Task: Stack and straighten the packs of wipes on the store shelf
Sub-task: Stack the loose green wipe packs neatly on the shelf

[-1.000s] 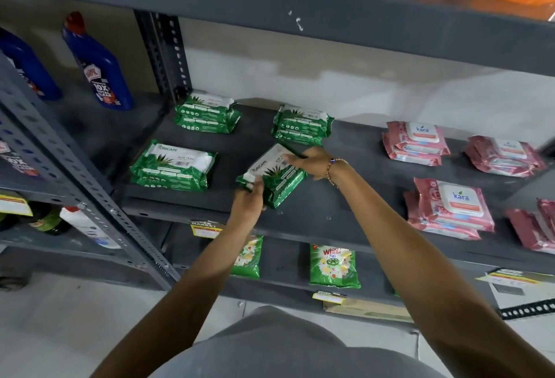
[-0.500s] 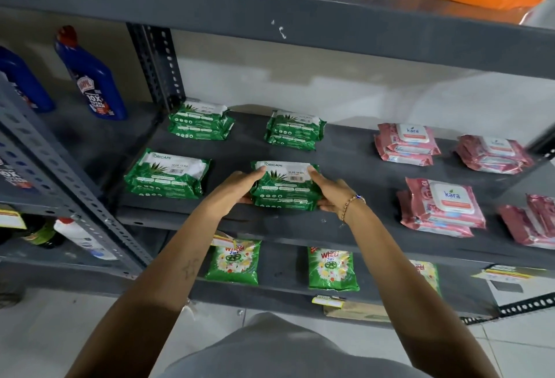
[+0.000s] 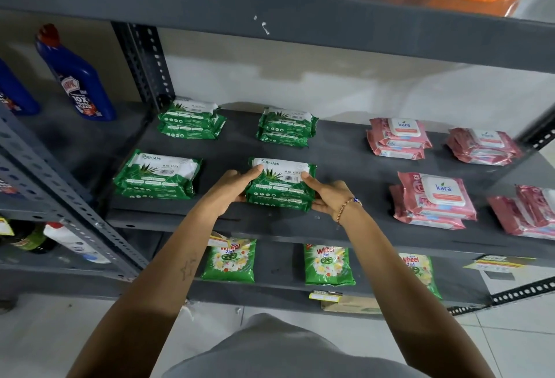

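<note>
Both hands press in on one stack of green wipes [image 3: 280, 185] near the front edge of the grey shelf [image 3: 345, 164]: the left hand [image 3: 229, 190] flat against its left end, the right hand [image 3: 329, 194] against its right end, fingers reaching onto the top pack. The stack sits square to the front edge, a narrow strip of bare shelf between it and the lip. To its left lies another green stack [image 3: 157, 175], with open shelf between the two; two more green stacks [image 3: 192, 119] [image 3: 286, 127] stand toward the back edge, a clear band of shelf in front of them. The pink packs [image 3: 435, 200] fill the right half, well apart from the hands. The upper shelf's front edge [image 3: 270, 14] hangs above the working space.

Half a second ago the hands were in the same clamp on the same stack, its top pack already level; a second ago that pack was tilted and held askew above the shelf.
</note>
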Motion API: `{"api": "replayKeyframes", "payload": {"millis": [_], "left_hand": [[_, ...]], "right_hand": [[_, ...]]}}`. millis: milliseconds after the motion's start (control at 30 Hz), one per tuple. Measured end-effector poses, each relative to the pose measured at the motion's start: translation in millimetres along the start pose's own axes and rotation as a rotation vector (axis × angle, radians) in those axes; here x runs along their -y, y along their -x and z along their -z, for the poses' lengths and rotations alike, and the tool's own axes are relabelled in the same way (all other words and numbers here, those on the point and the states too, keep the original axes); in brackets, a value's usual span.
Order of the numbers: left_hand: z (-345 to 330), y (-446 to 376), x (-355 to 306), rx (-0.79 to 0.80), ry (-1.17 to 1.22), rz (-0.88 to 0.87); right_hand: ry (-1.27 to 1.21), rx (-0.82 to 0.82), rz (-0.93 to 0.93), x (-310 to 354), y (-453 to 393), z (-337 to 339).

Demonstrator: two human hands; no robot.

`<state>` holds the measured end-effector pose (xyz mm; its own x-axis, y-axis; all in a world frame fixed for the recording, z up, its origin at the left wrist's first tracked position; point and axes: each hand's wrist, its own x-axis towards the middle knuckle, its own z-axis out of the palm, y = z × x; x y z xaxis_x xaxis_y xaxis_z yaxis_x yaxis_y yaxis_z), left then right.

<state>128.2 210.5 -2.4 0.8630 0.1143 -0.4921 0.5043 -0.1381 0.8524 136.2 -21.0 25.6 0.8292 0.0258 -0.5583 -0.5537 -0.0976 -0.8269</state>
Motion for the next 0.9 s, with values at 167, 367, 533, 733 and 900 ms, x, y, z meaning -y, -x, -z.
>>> {"api": "replayKeyframes", "payload": {"millis": [167,367,533,733,900], "left_hand": [[-2,15,-9,-0.025,-0.078,0.024],[-36,44,-44,-0.438,-0.669,-0.406],[-79,34,-60,-0.358,-0.890,-0.610],[-104,26,-46,-0.346,-1.131,-0.487],[-108,25,-41,-0.416,-1.197,-0.473]], "right_hand": [[0.039,0.030,-0.006,3,7,-1],[0.486,-0.120,0.222,23,29,27],[0.761,-0.432,0.524,41,43,112],[1.044,-0.497,0.482,21,33,194],[1.149,-0.547,0.543,8,21,197]]}}
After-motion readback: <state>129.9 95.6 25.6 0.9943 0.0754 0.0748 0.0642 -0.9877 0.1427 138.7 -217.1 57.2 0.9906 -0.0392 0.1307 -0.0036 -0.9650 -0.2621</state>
